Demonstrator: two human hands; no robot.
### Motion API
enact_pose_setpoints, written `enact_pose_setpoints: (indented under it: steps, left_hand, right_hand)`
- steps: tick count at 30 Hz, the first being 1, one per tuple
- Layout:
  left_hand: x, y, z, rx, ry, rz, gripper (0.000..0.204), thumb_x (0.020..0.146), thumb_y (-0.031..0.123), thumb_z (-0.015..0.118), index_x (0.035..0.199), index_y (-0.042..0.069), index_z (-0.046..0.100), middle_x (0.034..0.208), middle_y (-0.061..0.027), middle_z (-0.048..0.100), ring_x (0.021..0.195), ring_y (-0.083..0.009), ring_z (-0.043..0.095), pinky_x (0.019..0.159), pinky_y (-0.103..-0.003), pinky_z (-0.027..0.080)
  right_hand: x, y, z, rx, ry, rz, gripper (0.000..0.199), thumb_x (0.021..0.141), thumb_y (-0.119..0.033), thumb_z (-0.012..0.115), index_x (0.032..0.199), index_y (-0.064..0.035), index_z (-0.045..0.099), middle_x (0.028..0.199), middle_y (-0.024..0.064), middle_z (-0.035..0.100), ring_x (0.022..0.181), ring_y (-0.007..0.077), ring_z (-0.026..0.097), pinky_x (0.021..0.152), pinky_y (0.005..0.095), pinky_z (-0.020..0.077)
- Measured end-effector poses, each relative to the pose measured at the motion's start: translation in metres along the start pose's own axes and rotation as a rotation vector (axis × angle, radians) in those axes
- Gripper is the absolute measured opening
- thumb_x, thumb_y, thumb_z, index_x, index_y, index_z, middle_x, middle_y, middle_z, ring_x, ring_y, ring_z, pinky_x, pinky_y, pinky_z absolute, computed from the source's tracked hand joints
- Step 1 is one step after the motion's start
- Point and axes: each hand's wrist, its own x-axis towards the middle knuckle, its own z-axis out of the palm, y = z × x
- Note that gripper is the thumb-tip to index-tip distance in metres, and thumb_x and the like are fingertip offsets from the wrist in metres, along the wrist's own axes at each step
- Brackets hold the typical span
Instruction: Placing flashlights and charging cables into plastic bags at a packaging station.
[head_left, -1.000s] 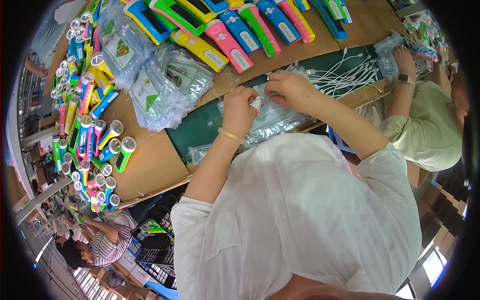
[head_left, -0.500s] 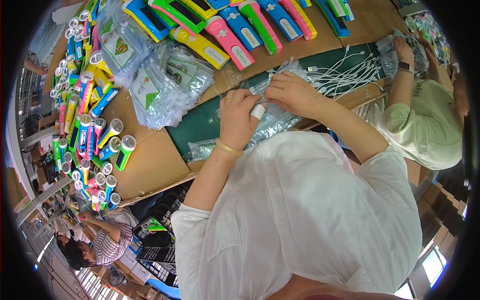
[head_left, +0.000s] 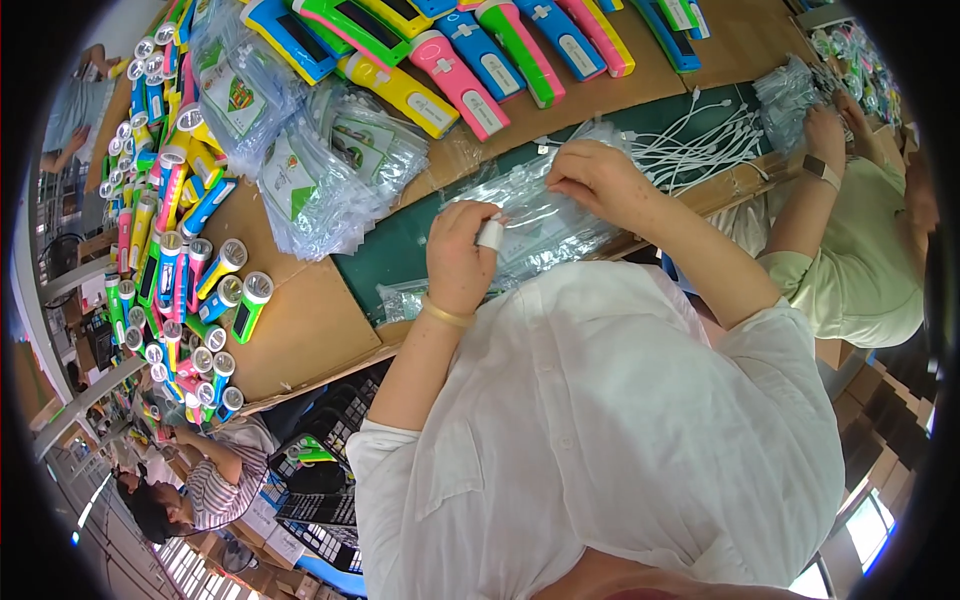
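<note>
Worktop (head_left: 300, 330) space is tight in the head view: bare brown board shows only at the near left edge, and a green mat (head_left: 400, 250) runs under the hands. The left hand (head_left: 460, 262) has its fingers closed around a small white piece (head_left: 491, 233), held against a heap of clear plastic bags (head_left: 545, 225) at the front edge. The right hand (head_left: 595, 180) lies on top of that heap, fingers curled and pinching the film. Bagged packs with green-and-white label cards (head_left: 320, 170) lie left of the mat. Coloured torches (head_left: 190, 260) crowd the left side; larger ones (head_left: 470, 60) line the far edge. White cables (head_left: 700, 145) lie beside a co-worker's hand (head_left: 825, 130).
</note>
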Motion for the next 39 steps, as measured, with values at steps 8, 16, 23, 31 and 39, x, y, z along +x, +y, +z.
enact_pose_setpoints:
  steps: [8, 16, 23, 31, 39]
  left_hand:
    - [-0.007, 0.004, -0.007, -0.201, -0.016, -0.165, 0.016, 0.085, -0.002, 0.069, 0.101, 0.001, 0.068, 0.094, -0.0148, 0.07, 0.084, -0.0295, 0.069, 0.075, -0.034, 0.055]
    - [-0.023, -0.002, -0.012, -0.288, 0.065, -0.285, 0.016, 0.089, 0.003, 0.072, 0.105, 0.001, 0.071, 0.092, -0.0117, 0.073, 0.082, -0.0143, 0.067, 0.076, -0.027, 0.054]
    - [-0.016, 0.0, -0.012, -0.011, 0.001, 0.129, 0.028, 0.082, -0.003, 0.068, 0.11, 0.004, 0.069, 0.092, -0.0116, 0.069, 0.081, -0.0274, 0.066, 0.076, -0.036, 0.054]
    - [-0.02, -0.004, -0.018, 0.078, -0.063, 0.14, 0.021, 0.077, -0.003, 0.069, 0.097, 0.004, 0.067, 0.085, -0.0133, 0.064, 0.082, -0.0335, 0.063, 0.073, -0.041, 0.052]
    - [0.007, 0.02, -0.014, 0.026, -0.285, 0.48, 0.033, 0.063, -0.004, 0.068, 0.093, 0.008, 0.066, 0.122, -0.0051, 0.065, 0.09, -0.0248, 0.063, 0.072, -0.036, 0.052]
  right_hand:
    - [0.019, -0.023, 0.022, 0.093, -0.118, -0.217, 0.033, 0.08, 0.0, 0.072, 0.11, -0.0133, 0.068, 0.099, 0.006, 0.064, 0.099, 0.0302, 0.063, 0.086, 0.0421, 0.0508]
    - [0.018, -0.016, 0.019, 0.101, -0.141, -0.195, 0.031, 0.077, 0.005, 0.069, 0.104, -0.0095, 0.066, 0.098, 0.0078, 0.061, 0.094, 0.0311, 0.064, 0.077, 0.0414, 0.0512]
    - [0.017, -0.016, 0.016, 0.059, -0.155, -0.177, 0.025, 0.079, -0.001, 0.071, 0.102, -0.0091, 0.065, 0.097, 0.0072, 0.061, 0.092, 0.0302, 0.064, 0.077, 0.0413, 0.0523]
    - [0.017, 0.038, -0.055, -0.023, -0.332, 0.027, 0.019, 0.087, -0.009, 0.071, 0.106, -0.0065, 0.069, 0.101, 0.0093, 0.068, 0.095, 0.0284, 0.067, 0.082, 0.039, 0.054]
    - [0.051, 0.131, -0.198, -0.513, 0.486, 0.207, 0.067, 0.09, -0.037, 0.077, 0.141, -0.0041, 0.05, 0.116, 0.0171, 0.069, 0.105, 0.0324, 0.068, 0.088, 0.0418, 0.0565]
